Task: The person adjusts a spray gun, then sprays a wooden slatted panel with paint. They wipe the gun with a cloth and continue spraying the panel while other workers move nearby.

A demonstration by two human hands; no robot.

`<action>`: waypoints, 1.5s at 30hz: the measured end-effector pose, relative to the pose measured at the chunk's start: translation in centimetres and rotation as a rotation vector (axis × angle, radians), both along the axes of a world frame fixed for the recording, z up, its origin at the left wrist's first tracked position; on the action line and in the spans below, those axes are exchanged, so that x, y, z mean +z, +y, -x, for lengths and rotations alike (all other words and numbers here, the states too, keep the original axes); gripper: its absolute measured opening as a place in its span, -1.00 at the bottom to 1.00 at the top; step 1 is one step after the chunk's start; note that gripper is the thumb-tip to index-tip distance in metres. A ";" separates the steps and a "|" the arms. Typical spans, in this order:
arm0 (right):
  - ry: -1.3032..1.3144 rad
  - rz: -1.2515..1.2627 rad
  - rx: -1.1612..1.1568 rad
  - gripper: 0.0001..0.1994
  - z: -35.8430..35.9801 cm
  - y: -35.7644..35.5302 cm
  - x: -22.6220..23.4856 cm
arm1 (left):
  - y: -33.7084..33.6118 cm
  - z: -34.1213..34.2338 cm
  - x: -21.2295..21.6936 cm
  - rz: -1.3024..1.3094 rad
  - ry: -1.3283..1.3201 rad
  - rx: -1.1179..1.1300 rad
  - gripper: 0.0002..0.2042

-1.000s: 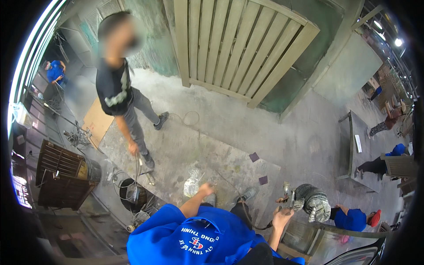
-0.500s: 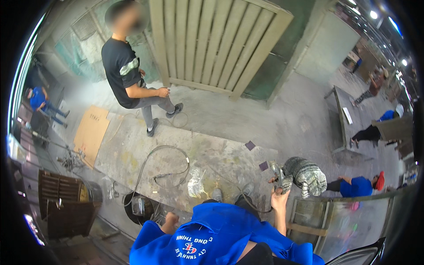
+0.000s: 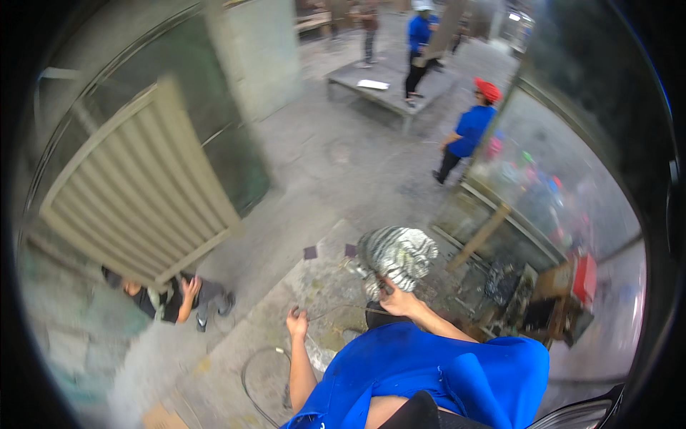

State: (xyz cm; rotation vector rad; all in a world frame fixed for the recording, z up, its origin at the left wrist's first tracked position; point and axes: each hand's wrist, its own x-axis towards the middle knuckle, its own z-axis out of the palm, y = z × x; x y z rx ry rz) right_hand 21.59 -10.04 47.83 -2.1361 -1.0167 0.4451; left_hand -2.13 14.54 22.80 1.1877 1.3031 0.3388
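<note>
My left hand (image 3: 297,322) is raised in front of me, its fingers pinched on a thin dark hose (image 3: 348,307). The hose stretches across to my right hand (image 3: 401,299), which is closed around what looks like a metal spray gun (image 3: 366,273); blur and my fingers hide much of it. Just beyond that hand is a rounded bundle with black and white stripes (image 3: 400,252). I cannot tell whether the gun touches it. Lower left, a loop of hose (image 3: 246,372) lies on the floor sheet (image 3: 286,286).
A person (image 3: 171,304) stands at left, partly behind a slatted panel (image 3: 143,193). Two small dark squares (image 3: 310,252) lie ahead. At right are a framed clear partition (image 3: 572,171) and a red box (image 3: 584,279). Farther off are a low table (image 3: 389,89) and a person in a red cap (image 3: 468,132).
My view has swung to the right. My left hand has come up from beside my body and now holds the hose. The other person's upper body is now partly hidden behind the slatted panel.
</note>
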 end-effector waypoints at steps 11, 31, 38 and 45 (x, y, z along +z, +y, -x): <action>-0.075 -0.028 -0.153 -0.23 0.9 -2.1 0.4 | -13.4 12.7 -9.5 0.456 0.439 -0.432 -0.57; 0.109 0.114 -0.258 -0.02 -0.8 -3.4 -5.9 | -1.3 1.0 -14.3 0.257 0.135 -0.147 -0.53; -0.020 0.045 -0.276 -0.37 -2.7 -3.6 -11.0 | 0.5 -3.5 -13.1 0.202 0.133 -0.234 -0.52; -0.038 -0.055 -0.245 -0.53 -7.7 -4.0 -17.4 | -5.4 -2.5 -20.2 0.144 0.430 -0.476 -0.60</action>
